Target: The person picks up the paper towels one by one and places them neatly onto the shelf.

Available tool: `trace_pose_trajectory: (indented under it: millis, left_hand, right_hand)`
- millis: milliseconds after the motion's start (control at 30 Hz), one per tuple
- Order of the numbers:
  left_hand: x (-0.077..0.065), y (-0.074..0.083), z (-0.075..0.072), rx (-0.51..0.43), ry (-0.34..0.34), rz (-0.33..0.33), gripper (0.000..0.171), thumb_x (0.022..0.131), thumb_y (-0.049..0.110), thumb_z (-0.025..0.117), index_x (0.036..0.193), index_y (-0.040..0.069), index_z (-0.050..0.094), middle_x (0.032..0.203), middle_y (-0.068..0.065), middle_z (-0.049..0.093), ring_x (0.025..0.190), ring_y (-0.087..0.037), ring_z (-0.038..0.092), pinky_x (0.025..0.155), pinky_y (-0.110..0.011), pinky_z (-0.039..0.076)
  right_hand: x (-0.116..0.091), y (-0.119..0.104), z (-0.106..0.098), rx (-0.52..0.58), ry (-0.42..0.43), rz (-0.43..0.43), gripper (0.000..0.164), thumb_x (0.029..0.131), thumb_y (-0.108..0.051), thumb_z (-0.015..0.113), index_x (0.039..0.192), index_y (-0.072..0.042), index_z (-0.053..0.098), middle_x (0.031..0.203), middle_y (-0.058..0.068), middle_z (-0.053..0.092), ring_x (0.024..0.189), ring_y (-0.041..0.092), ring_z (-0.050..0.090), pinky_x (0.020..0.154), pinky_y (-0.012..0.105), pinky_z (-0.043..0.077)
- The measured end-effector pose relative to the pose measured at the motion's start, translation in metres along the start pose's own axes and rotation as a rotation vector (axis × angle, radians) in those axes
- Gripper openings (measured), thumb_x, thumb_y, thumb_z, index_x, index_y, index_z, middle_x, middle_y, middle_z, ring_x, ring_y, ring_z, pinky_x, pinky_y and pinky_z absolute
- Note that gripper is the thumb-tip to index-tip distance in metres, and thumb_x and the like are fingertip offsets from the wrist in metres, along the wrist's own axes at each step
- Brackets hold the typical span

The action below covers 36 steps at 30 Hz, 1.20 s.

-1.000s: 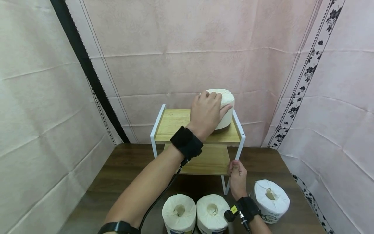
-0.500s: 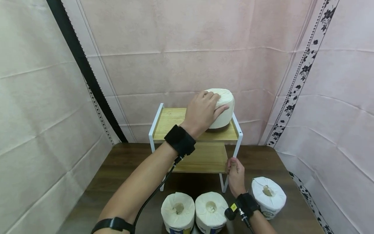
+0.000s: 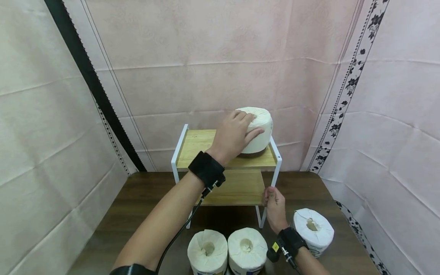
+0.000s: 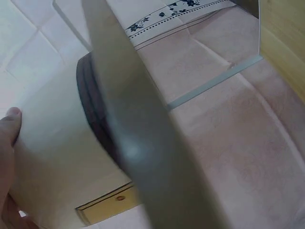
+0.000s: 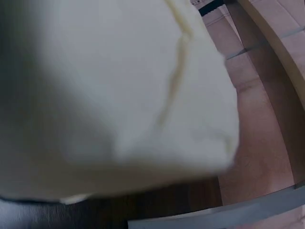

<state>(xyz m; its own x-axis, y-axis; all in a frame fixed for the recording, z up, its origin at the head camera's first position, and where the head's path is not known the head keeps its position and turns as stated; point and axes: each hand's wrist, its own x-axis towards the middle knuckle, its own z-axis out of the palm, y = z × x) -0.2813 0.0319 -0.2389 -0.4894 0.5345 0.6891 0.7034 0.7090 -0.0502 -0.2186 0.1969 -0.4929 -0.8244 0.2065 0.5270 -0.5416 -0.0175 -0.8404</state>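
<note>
In the head view my left hand grips a white paper-wrapped toilet paper roll from its left side, fingers over the top and thumb across the front. The roll is upright at the right part of the top board of a two-tier wooden shelf; its contact with the board cannot be told. My right hand holds the right side of the shelf, by the lower board and white leg. The left wrist view has the gripped roll beside a blurred shelf edge, with part of my hand.
Two wrapped rolls stand side by side in front of the shelf, a left roll and a right roll. Another roll is right of my right wrist. All are on the dark wooden table. Cloth curtains surround the back and sides.
The head view has shifted slightly, so the scene sits further left. My left hand has slipped a little left on the roll, baring more of it. My right hand still holds the shelf.
</note>
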Motion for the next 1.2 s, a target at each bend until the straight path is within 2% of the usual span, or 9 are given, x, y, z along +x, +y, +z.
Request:
trace_pose_trajectory:
  millis: [233, 400, 467, 567, 700, 933, 1033, 1133, 1200]
  left_hand:
    - [0.000, 0.006, 0.010, -0.039, 0.046, -0.007, 0.054, 0.096, 0.056, 0.048, 0.123, 0.012, 0.063, 0.114, -0.001, 0.064, 0.117, -0.018, 0.052, 0.105, -0.028, 0.034]
    - [0.000, 0.006, 0.009, 0.008, 0.023, 0.033, 0.055, 0.099, 0.056, 0.043, 0.123, 0.011, 0.062, 0.113, -0.001, 0.062, 0.115, -0.017, 0.052, 0.105, -0.027, 0.034]
    - [0.000, 0.005, 0.007, 0.041, 0.008, 0.050, 0.055, 0.100, 0.055, 0.039, 0.123, 0.010, 0.061, 0.113, -0.002, 0.062, 0.114, -0.018, 0.053, 0.105, -0.027, 0.033]
    - [0.001, 0.005, 0.002, 0.075, -0.024, 0.049, 0.059, 0.101, 0.057, 0.034, 0.124, 0.009, 0.060, 0.116, -0.004, 0.062, 0.115, -0.019, 0.053, 0.107, -0.029, 0.032]
    - [0.005, 0.011, -0.006, 0.140, -0.095, -0.013, 0.069, 0.099, 0.065, 0.025, 0.119, 0.012, 0.064, 0.114, -0.003, 0.064, 0.117, -0.020, 0.053, 0.107, -0.032, 0.031]
    - [0.023, 0.030, -0.012, 0.308, -0.167, -0.138, 0.077, 0.091, 0.077, 0.017, 0.091, 0.017, 0.064, 0.088, 0.002, 0.062, 0.086, -0.020, 0.054, 0.085, -0.035, 0.036]
    - [0.029, 0.038, -0.012, 0.376, -0.176, -0.188, 0.078, 0.090, 0.079, 0.017, 0.086, 0.017, 0.064, 0.087, 0.001, 0.063, 0.087, -0.022, 0.056, 0.093, -0.041, 0.034]
    - [0.033, 0.046, -0.010, 0.437, -0.175, -0.241, 0.078, 0.089, 0.079, 0.018, 0.084, 0.016, 0.064, 0.084, 0.001, 0.062, 0.093, -0.025, 0.056, 0.102, -0.049, 0.027]
    - [0.035, 0.050, -0.008, 0.465, -0.162, -0.263, 0.076, 0.089, 0.079, 0.021, 0.084, 0.016, 0.063, 0.081, 0.001, 0.060, 0.094, -0.025, 0.054, 0.104, -0.051, 0.024]
  right_hand:
    - [-0.001, -0.014, -0.015, -0.058, -0.062, 0.026, 0.036, 0.107, -0.027, 0.032, 0.093, 0.002, 0.047, 0.070, 0.011, 0.037, 0.057, 0.023, 0.036, 0.051, 0.032, 0.033]
    - [0.002, -0.031, -0.013, -0.126, -0.015, 0.047, 0.044, 0.108, -0.034, 0.028, 0.107, 0.006, 0.049, 0.077, 0.018, 0.044, 0.068, 0.029, 0.045, 0.058, 0.037, 0.040]
    - [0.007, -0.036, -0.008, -0.105, 0.009, 0.060, 0.049, 0.107, -0.040, 0.027, 0.105, 0.003, 0.049, 0.074, 0.016, 0.042, 0.064, 0.028, 0.043, 0.055, 0.035, 0.039]
    - [0.014, -0.037, -0.002, -0.096, 0.033, 0.058, 0.053, 0.106, -0.044, 0.026, 0.090, 0.001, 0.048, 0.066, 0.012, 0.037, 0.054, 0.023, 0.035, 0.048, 0.033, 0.032]
    - [0.016, -0.030, 0.005, -0.121, 0.086, -0.002, 0.052, 0.107, -0.036, 0.026, 0.073, -0.001, 0.041, 0.057, 0.006, 0.031, 0.048, 0.019, 0.029, 0.045, 0.032, 0.025]
    - [0.019, -0.019, 0.013, -0.037, 0.128, -0.077, 0.053, 0.106, -0.037, 0.031, 0.067, -0.001, 0.036, 0.054, 0.004, 0.028, 0.045, 0.019, 0.024, 0.043, 0.031, 0.020]
    - [0.020, -0.018, 0.015, -0.044, 0.125, -0.069, 0.052, 0.106, -0.037, 0.031, 0.067, -0.003, 0.037, 0.054, 0.004, 0.029, 0.045, 0.017, 0.025, 0.043, 0.031, 0.021]
    - [0.020, -0.019, 0.014, -0.081, 0.122, -0.064, 0.051, 0.107, -0.036, 0.031, 0.068, -0.005, 0.038, 0.055, 0.003, 0.030, 0.046, 0.017, 0.027, 0.043, 0.031, 0.021]
    - [0.019, -0.019, 0.013, -0.109, 0.127, -0.066, 0.049, 0.107, -0.033, 0.030, 0.068, -0.005, 0.039, 0.055, 0.003, 0.030, 0.046, 0.016, 0.027, 0.043, 0.030, 0.022]
